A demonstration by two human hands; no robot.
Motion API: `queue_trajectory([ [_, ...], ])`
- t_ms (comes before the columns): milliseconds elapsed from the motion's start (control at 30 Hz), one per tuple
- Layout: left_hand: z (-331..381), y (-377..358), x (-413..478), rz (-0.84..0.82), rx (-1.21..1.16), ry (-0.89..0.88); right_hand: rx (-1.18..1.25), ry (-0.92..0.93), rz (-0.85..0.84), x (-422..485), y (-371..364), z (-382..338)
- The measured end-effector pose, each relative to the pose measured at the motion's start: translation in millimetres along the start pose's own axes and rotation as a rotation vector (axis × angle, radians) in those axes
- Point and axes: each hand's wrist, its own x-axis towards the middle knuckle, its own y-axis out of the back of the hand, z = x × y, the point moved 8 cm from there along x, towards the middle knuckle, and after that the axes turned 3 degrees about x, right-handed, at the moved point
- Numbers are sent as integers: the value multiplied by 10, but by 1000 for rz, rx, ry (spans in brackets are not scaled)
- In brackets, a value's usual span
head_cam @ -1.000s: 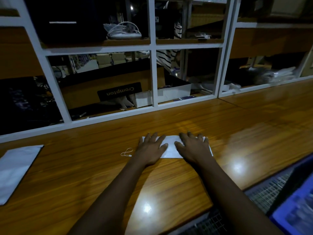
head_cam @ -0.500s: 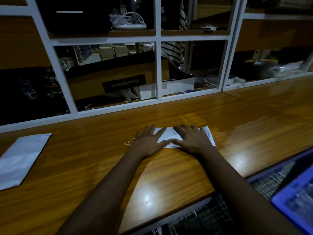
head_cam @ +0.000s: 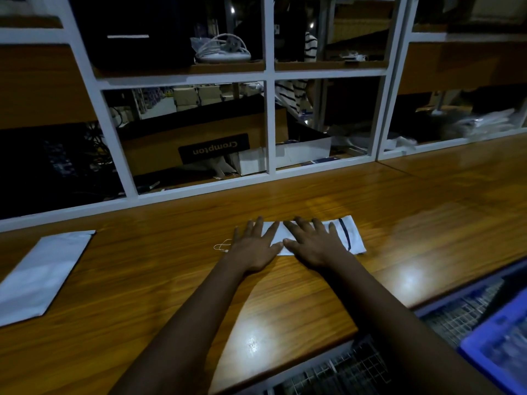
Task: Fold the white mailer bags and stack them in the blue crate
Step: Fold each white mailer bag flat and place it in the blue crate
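Note:
A folded white mailer bag (head_cam: pixel 352 236) lies flat in the middle of the wooden table (head_cam: pixel 142 280), a dark stripe near its right end. My left hand (head_cam: pixel 255 246) presses on its left end with straight, spread fingers. My right hand (head_cam: pixel 312 242) presses flat on its middle, thumbs almost touching. A second white mailer bag (head_cam: pixel 42 273) lies unfolded at the table's left edge. The blue crate (head_cam: pixel 499 346) shows at the lower right, below the table's edge.
A white-framed shelf unit (head_cam: pixel 269 124) with cartons and cables stands along the table's far side. A small loop of white string (head_cam: pixel 222 246) lies just left of my left hand. Wire mesh (head_cam: pixel 342 372) sits below the table's near edge.
Both hands stayed flat on the folded bag. My right hand slid a little left, uncovering the bag's right end with its dark stripe. The camera came closer.

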Motion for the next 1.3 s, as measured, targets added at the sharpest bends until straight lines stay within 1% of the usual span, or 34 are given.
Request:
queue_trajectory([
  [167,-60,-16,-40,-12,12,20,56,-130,11,-17,23,257],
  [300,-104,-4,-115,-19,15,25,3,-219,25,-104,24,438],
  [367,-134,-4,-177,-8,53,29,28,-297,84,-210,64,487],
  [433,-156,25,-247,42,98,32,-3,-313,154,-292,137,478],
  [500,-122,89,-320,144,149,15,-67,-266,192,-303,184,401],
  [567,-36,106,-387,189,136,-29,-12,-189,189,-297,184,249],
  [600,0,83,-399,174,117,-44,13,-146,172,-288,157,157],
  [667,28,14,-395,98,87,-46,2,-92,66,-285,55,17],
  [733,13,-37,-385,38,64,-37,7,-95,-16,-289,-23,-4],
  [833,7,-29,-413,37,67,-37,21,-103,-25,-322,-22,15],
  [900,18,20,-451,99,75,-28,2,-103,-9,-366,8,5],
  [967,29,143,-484,229,54,-11,9,-102,85,-357,107,-8],
  [1033,88,274,-440,366,44,-8,-76,-74,199,-286,240,-45],
  [1067,143,317,-385,420,39,-16,-116,-48,221,-246,278,-84],
  [1133,274,322,-240,461,32,-36,-114,-1,188,-166,220,-148],
  [1167,329,287,-163,446,33,-52,-125,28,155,-134,143,-174],
  [1233,369,185,-20,351,9,-89,-146,53,104,-68,17,-162],
  [1300,316,111,72,236,-35,-92,-91,1,59,-3,-25,-61],
])
